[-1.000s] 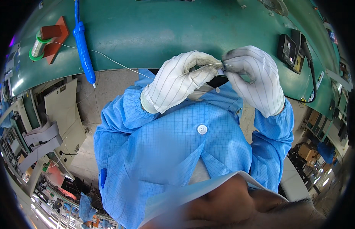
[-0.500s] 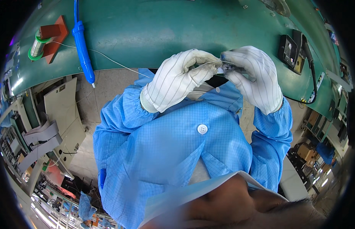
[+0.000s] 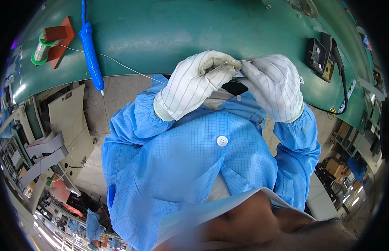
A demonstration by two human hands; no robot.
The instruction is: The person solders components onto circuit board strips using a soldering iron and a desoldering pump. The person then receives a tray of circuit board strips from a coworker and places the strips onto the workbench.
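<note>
Head view: A worker's gloved hands meet over the near edge of a green worktop [image 3: 161,33] — and the right hand [image 3: 244,76] has just rolled inward, its striped back now facing the camera. The loop between its thumb and fingers, visible half a second ago, is gone from sight, while the left hand [image 3: 237,68] has barely shifted. The change suggests the job at the fingertips is in mid-step, with the right hand adjusting its hold.

The left thumb and forefinger are pinched on a thin silvery wire [image 3: 119,63], which appears to run from a green-rimmed spool [image 3: 41,53] on a brick-red stand [image 3: 68,35] at far left, pass behind the glove and poke out over the right fingers. A small pale piece [image 3: 240,74] peeks out just below the left fingertips, between the two hands, mostly covered by them. The right fingers are curled in close beside it; whether they grip it cannot be told.

A blue pen-shaped tool [image 3: 90,56] hangs from its cord at left, and a black holder [image 3: 315,56] stands to the right — both apart from the gloves.
</note>
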